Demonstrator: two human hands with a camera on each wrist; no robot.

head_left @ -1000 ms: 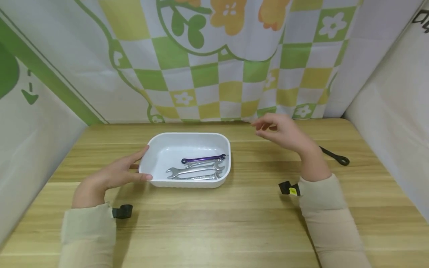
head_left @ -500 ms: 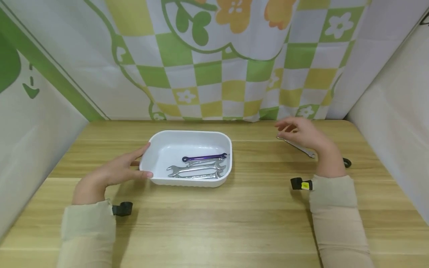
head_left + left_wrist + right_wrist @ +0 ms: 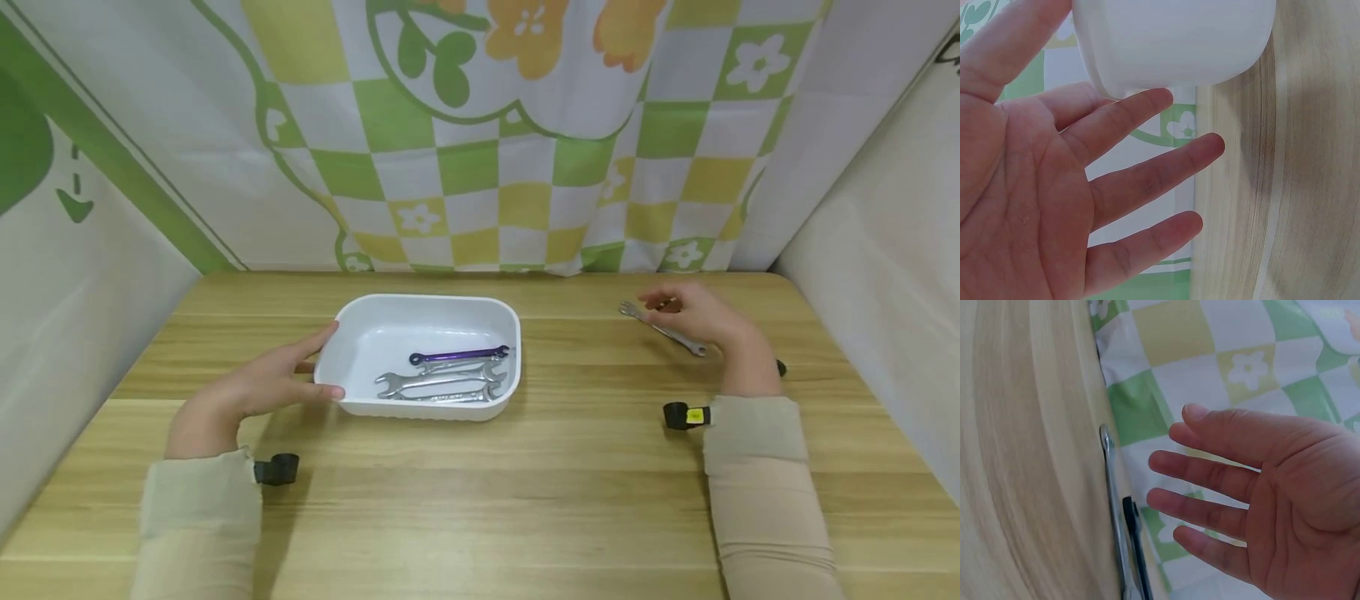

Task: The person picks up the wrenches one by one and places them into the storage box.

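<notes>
At the left end of a white plastic tray (image 3: 352, 337), my left hand (image 3: 258, 387) rests its thumb near the front corner and its forefinger along the back of that end. In the left wrist view the other fingers (image 3: 1154, 178) are straight and apart from the tray's underside. Several silver open-end wrenches (image 3: 435, 380) and a purple combination wrench (image 3: 459, 356) lie inside the tray. My right hand (image 3: 701, 315) hovers over a silver wrench (image 3: 681, 339) on the table, holding nothing. Its fingers (image 3: 1200, 472) are loosely extended in the right wrist view.
A black wrench (image 3: 1137, 544) lies beside the silver one, mostly hidden by the right wrist in the head view. The wooden table (image 3: 465, 508) ends at a checkered curtain (image 3: 525, 200) at the back, with white fabric walls on both sides.
My right hand has moved right and a little down, from beside the tray to over the silver wrench, now covering most of the black wrench. My left hand stays on the tray.
</notes>
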